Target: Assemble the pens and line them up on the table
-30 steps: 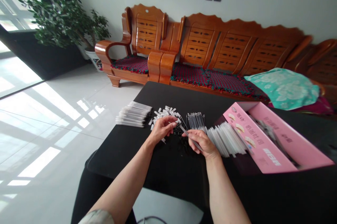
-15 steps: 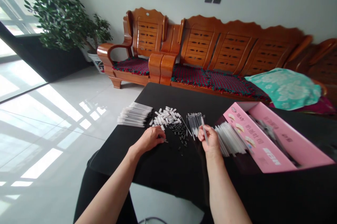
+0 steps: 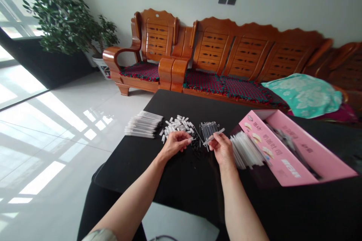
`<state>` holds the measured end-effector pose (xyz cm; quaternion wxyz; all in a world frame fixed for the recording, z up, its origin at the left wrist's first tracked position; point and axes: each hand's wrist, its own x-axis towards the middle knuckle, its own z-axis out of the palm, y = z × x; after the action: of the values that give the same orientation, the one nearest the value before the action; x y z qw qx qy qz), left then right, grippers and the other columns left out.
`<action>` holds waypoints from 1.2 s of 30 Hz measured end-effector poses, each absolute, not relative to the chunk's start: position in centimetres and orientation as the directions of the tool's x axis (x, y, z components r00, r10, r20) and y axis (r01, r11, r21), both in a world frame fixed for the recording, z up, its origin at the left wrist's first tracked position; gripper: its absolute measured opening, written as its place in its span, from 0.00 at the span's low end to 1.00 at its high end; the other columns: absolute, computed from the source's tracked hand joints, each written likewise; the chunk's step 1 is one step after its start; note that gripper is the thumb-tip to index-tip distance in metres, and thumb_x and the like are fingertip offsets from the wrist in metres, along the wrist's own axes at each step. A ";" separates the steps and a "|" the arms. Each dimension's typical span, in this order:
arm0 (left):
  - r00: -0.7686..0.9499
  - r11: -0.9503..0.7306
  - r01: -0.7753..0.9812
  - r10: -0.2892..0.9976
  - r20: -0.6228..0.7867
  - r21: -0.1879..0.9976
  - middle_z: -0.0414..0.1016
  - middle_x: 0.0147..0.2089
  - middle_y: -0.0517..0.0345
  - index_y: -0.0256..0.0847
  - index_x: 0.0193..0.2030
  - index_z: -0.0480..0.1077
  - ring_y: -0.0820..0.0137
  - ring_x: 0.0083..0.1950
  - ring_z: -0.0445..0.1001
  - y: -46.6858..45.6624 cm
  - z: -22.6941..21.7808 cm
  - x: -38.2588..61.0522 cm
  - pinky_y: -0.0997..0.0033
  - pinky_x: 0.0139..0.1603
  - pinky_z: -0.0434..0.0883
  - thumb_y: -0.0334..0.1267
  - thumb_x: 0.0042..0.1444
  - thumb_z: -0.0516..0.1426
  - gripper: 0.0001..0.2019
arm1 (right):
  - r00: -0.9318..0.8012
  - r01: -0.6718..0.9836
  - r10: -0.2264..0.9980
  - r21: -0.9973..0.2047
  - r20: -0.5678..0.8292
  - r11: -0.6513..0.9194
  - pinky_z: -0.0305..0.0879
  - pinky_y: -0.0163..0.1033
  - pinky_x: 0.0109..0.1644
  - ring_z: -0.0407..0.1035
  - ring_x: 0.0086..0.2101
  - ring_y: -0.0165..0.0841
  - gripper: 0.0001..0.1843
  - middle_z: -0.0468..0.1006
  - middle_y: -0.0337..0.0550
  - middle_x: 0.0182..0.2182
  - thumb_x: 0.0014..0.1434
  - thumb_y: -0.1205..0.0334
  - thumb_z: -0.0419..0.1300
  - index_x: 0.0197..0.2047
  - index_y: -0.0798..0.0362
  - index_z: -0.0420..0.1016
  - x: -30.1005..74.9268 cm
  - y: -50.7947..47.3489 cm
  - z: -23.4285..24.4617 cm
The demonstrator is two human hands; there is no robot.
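Observation:
In the fingers of my right hand is a translucent white pen barrel, tilted, its lower end pointing left. My left hand is closed in a pinch over the black pieces, with a tiny pale tip at its fingertips, too small to name. Just behind it lies a heap of white pen caps. Small black plugs lie between the hands, partly hidden. Ink refills lie in a row behind my right hand. To its right is a stack of translucent barrels.
Assembled-looking white pens with dark ends are stacked at the black table's left edge. A pink open box stands on the right, holding dark and clear wrapping. Behind the table is a wooden sofa with a turquoise cloth.
My left hand has moved right and slightly up, closer to my right hand. The pen barrel in my right hand has turned from nearly upright to slanting, its lower end toward my left hand.

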<state>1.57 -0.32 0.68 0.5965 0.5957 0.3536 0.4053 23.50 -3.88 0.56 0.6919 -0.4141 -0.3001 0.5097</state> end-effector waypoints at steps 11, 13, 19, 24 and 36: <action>0.431 -0.080 -0.007 0.899 0.075 0.997 0.70 0.24 0.59 0.33 0.38 0.76 0.77 0.22 0.66 -0.9 0.6 1.5 0.82 0.18 0.64 0.50 0.51 0.64 0.19 | 0.193 -0.440 0.980 -0.888 0.053 0.135 0.78 0.38 0.32 0.79 0.28 0.35 0.11 0.83 0.45 0.30 0.51 0.62 0.69 0.36 0.54 0.73 22.5 -4.3 1.4; 0.432 -0.084 0.001 0.899 0.075 0.996 0.70 0.23 0.59 0.33 0.37 0.76 0.77 0.21 0.66 -0.9 0.6 1.5 0.81 0.18 0.64 0.50 0.51 0.64 0.19 | 0.177 -0.434 0.983 -0.893 0.048 0.122 0.78 0.38 0.32 0.79 0.28 0.36 0.11 0.83 0.45 0.30 0.52 0.62 0.69 0.36 0.54 0.73 22.4 -4.3 1.4; 0.445 -0.099 0.025 0.892 0.078 0.995 0.69 0.21 0.60 0.32 0.38 0.76 0.77 0.20 0.66 -1.0 0.6 1.7 0.81 0.19 0.64 0.50 0.51 0.63 0.19 | 0.127 -0.398 0.991 -0.913 0.046 0.093 0.78 0.37 0.32 0.79 0.28 0.35 0.10 0.83 0.46 0.31 0.54 0.62 0.68 0.37 0.56 0.74 22.2 -4.4 1.1; 0.465 -0.102 0.049 0.883 0.068 0.994 0.70 0.22 0.59 0.32 0.40 0.76 0.77 0.20 0.67 -1.0 0.4 1.9 0.81 0.20 0.65 0.52 0.53 0.62 0.21 | 0.115 -0.399 0.993 -0.914 0.032 0.076 0.78 0.37 0.32 0.79 0.28 0.36 0.10 0.83 0.45 0.30 0.53 0.61 0.69 0.37 0.56 0.74 22.1 -4.3 1.0; 0.448 -0.177 0.190 0.891 0.075 0.966 0.70 0.21 0.61 0.34 0.40 0.75 0.77 0.17 0.66 -1.6 0.5 2.3 0.81 0.19 0.62 0.47 0.60 0.56 0.16 | 0.132 -0.413 0.991 -0.910 -0.020 0.036 0.78 0.38 0.31 0.79 0.26 0.37 0.13 0.83 0.44 0.27 0.48 0.60 0.72 0.34 0.56 0.76 22.2 -4.2 1.0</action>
<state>2.32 -1.65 0.51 0.5058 0.6844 0.3948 0.3463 22.20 -4.19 0.99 0.6290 -0.4128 -0.3500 0.5581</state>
